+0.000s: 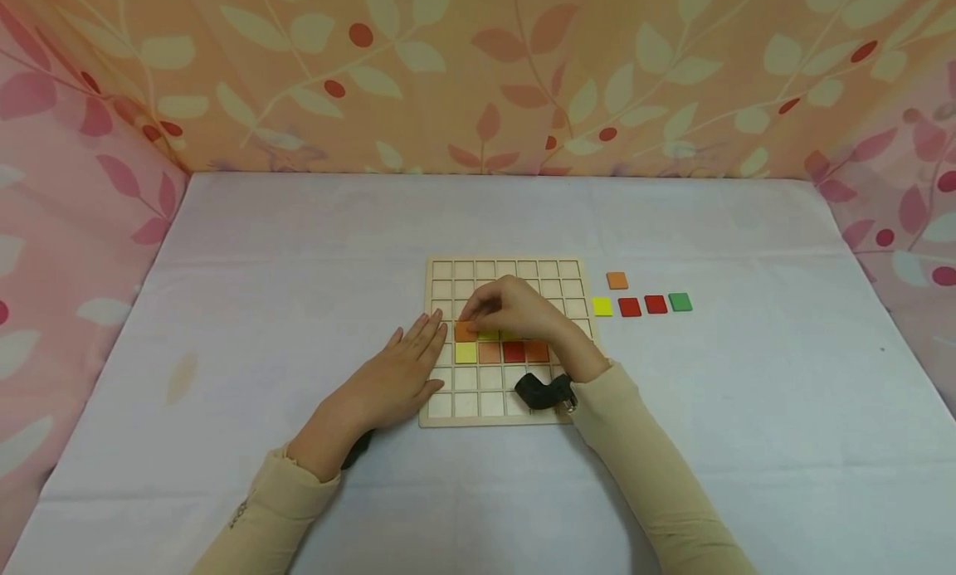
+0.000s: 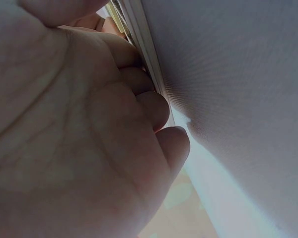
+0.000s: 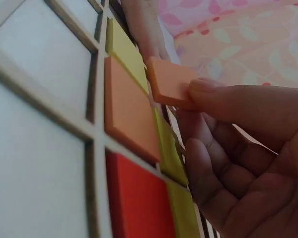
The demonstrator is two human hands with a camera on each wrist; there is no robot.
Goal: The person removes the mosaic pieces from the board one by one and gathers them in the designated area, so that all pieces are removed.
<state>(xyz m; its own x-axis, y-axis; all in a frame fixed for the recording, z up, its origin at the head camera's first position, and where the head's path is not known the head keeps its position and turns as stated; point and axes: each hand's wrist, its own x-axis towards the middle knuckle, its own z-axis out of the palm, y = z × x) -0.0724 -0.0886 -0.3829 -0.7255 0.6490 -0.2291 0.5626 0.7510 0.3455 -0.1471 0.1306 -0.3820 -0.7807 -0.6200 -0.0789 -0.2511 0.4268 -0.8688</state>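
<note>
My right hand [image 1: 519, 311] pinches an orange square tile [image 3: 170, 82] between thumb and fingers. In the right wrist view the tile is tilted, just over the wooden grid board [image 1: 441, 405], near its left side. Straight fingers of my left hand [image 1: 396, 380] rest along the board's left edge. One row of cells holds a yellow tile [image 1: 465, 353], an orange tile [image 1: 489, 353], a red tile [image 1: 514, 353] and a second orange tile [image 1: 537, 352]. Yellow tiles [image 3: 170, 146] lie in the row behind, partly hidden by my right hand in the head view.
Right of the board lie a loose orange tile [image 1: 617, 280], a yellow tile [image 1: 602, 307], two red tiles [image 1: 630, 307] and a green tile [image 1: 680, 302]. A white cloth [image 1: 784, 376] covers the table. Patterned curtains [image 1: 478, 69] enclose its back and sides.
</note>
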